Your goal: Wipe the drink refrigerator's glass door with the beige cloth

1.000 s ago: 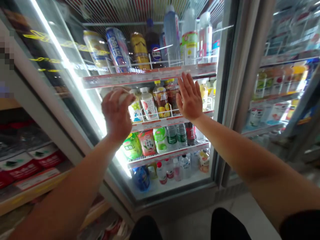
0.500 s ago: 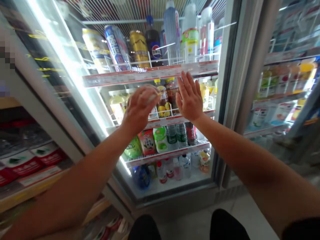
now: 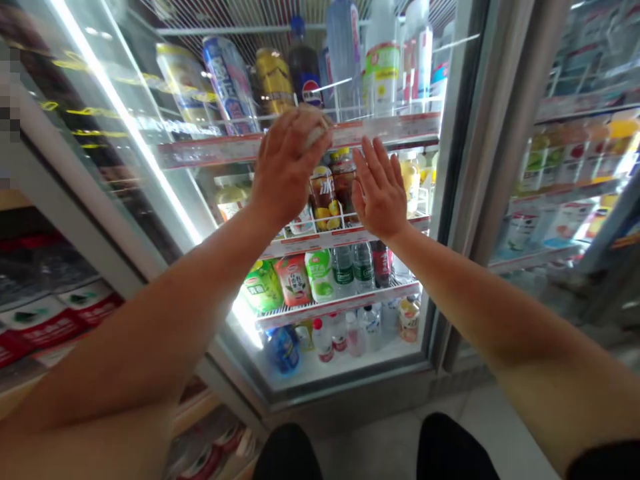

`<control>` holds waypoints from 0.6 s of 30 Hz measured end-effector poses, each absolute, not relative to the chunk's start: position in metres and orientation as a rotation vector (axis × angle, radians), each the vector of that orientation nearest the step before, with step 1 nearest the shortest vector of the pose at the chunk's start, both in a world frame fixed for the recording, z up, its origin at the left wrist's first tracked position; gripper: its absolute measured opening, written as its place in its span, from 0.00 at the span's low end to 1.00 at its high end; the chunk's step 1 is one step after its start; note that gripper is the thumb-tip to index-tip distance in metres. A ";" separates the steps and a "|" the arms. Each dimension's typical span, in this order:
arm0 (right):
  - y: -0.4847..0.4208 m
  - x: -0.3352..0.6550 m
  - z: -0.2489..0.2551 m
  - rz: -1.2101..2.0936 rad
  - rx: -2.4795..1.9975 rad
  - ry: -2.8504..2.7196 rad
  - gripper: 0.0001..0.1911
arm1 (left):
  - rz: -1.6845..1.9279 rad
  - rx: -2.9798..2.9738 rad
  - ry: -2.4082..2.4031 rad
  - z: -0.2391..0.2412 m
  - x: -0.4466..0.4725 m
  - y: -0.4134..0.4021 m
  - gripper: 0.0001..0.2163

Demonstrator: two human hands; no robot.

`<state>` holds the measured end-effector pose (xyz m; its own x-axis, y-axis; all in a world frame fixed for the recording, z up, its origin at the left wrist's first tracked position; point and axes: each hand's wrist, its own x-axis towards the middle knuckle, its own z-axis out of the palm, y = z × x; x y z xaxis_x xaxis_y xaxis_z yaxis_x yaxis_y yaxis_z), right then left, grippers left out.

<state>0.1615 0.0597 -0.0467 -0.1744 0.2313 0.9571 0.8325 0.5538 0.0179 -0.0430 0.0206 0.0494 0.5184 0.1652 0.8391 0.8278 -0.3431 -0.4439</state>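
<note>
At the far left, red-and-white multipacks (image 3: 45, 317) sit on a shelf outside the cooler, followed by a lit white light strip (image 3: 127, 120) slanting along the left side of the glass-fronted cooler (image 3: 350, 388). Right of the strip, the left hand (image 3: 285, 170) is raised with fingers curled over a pale cloth-like wad (image 3: 316, 130); the wad shows at the fingertips and thumb, while the rest is covered by the hand. The grip is closed around the wad, but how firmly cannot be told. The wad lies in view at the upper shelf's price rail, just below the gold can (image 3: 274, 80) and the cola bottle (image 3: 305, 60), apparently against the glass in front of them. Between the hands, tea bottles with lemon labels (image 3: 325, 200) stand on the second shelf. To their right, the right hand (image 3: 381, 190) is spread flat, palm toward the glass, fingers extended and grasping nothing; it appears to brace against the door, although contact cannot be confirmed. The step in hand is judged to be working the wad over the glass. The next move calls for even pressure from the left hand, with the wad kept between fingers and pane, and a steady right palm clear of its path. At far right stands the vertical metal door frame (image 3: 487, 133), with a neighbouring drinks cooler beyond it.
</note>
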 end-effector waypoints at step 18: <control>0.063 0.164 -0.052 -0.737 -0.760 -1.650 0.32 | -1.148 -1.573 -0.614 0.101 -0.098 0.076 0.18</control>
<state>0.1640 0.0633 -0.0516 -0.1729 0.1026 0.9796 0.7980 0.5975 0.0782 -0.0979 0.0760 0.1014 0.4091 -0.1642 0.8976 0.8376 -0.3228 -0.4408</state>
